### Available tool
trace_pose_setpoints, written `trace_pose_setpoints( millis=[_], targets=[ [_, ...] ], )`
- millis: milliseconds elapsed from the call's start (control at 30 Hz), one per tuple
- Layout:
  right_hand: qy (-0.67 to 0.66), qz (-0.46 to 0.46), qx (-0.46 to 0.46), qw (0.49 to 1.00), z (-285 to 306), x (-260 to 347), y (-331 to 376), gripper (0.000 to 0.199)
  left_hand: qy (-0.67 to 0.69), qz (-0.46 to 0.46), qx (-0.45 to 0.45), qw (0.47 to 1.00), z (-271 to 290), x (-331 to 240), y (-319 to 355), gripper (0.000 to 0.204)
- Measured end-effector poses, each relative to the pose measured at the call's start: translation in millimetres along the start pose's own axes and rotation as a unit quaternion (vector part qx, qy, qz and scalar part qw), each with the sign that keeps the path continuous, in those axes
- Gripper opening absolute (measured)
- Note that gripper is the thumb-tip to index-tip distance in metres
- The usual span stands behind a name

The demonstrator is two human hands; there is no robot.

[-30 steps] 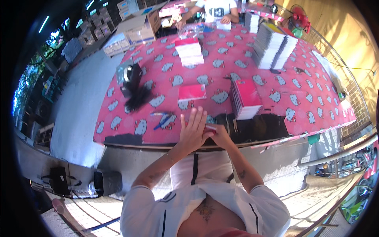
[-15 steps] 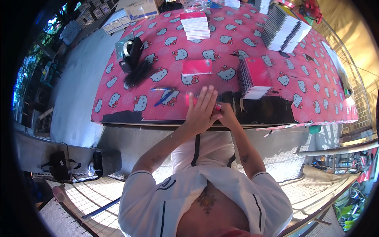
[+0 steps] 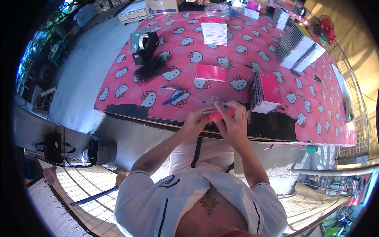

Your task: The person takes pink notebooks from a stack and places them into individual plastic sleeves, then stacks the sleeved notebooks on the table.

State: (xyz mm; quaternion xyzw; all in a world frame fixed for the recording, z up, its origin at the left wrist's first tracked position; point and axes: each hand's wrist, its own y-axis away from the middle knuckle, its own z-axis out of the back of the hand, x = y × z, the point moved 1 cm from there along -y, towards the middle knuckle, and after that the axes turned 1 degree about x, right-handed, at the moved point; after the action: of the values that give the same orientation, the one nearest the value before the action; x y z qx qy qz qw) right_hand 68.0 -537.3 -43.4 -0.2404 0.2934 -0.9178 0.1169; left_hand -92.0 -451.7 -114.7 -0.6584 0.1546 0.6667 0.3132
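Observation:
At the table's near edge I hold a small pink-red notebook [image 3: 216, 116] between both hands. A dark spiral coil seems to run along its far edge, partly hidden by fingers. My left hand [image 3: 196, 121] grips its left end with the fingers closed. My right hand [image 3: 235, 123] is bent over its right end, fingers on the coil edge. Just right of it stands a stack of spiral notebooks [image 3: 269, 89] with pink covers. Beyond my hands lies a pink-covered pad [image 3: 211, 73]. Blue pens [image 3: 174, 98] lie to the left, near a heap of black coils [image 3: 152, 68].
A black tape dispenser [image 3: 147, 48] stands at the left. Farther back are a stack of pink-covered pads [image 3: 214, 31], large spiral notebook stacks [image 3: 299, 46] and a red fan [image 3: 327, 29]. The pink patterned tablecloth [image 3: 130, 93] is torn at the near edge. Another person's hand [image 3: 256, 7] shows at the far side.
My left hand, flat over the notebook before, has moved left to grip its end. My right hand has come up over the right end. The view has shifted, so the table appears lower and farther right.

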Motion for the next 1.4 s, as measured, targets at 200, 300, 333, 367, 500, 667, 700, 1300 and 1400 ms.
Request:
trace_pose_setpoints(
  millis=[200,300,333,367,500,667,700,1300,1400],
  targets=[
    [0.064,0.004,0.031,0.997,-38,-43,-22,0.022,-0.433,-0.102,-0.015,0.895,56,-9,-41,0.049],
    [0.062,0.011,-0.002,0.998,-36,-39,-31,0.018,-0.602,-0.166,-0.08,0.777,131,24,-28,0.05],
    [0.061,-0.003,0.005,0.998,-37,-38,-32,0.018,-0.634,-0.165,-0.071,0.752,139,22,-25,0.049],
    [0.06,-0.017,0.011,0.998,-38,-37,-32,0.018,-0.624,-0.153,-0.071,0.763,138,24,-22,0.048],
    [0.065,-0.041,-0.008,0.997,-43,-37,-30,0.017,-0.296,0.061,-0.097,0.948,93,-2,-6,0.045],
    [0.052,-0.069,0.006,0.996,-42,-30,-31,0.016,0.262,0.259,-0.067,0.927,29,-12,17,0.043],
    [0.05,-0.074,0.006,0.996,-42,-31,-31,0.016,0.29,0.258,-0.068,0.919,26,-21,14,0.041],
    [0.039,-0.094,0.018,0.995,-44,-33,-29,0.019,-0.579,-0.114,-0.14,0.795,97,-4,-23,0.042],
    [-0.002,-0.124,0.021,0.992,-14,-24,-37,0.02,-0.488,-0.276,-0.027,0.827,26,-52,-45,0.039]
  ],
)
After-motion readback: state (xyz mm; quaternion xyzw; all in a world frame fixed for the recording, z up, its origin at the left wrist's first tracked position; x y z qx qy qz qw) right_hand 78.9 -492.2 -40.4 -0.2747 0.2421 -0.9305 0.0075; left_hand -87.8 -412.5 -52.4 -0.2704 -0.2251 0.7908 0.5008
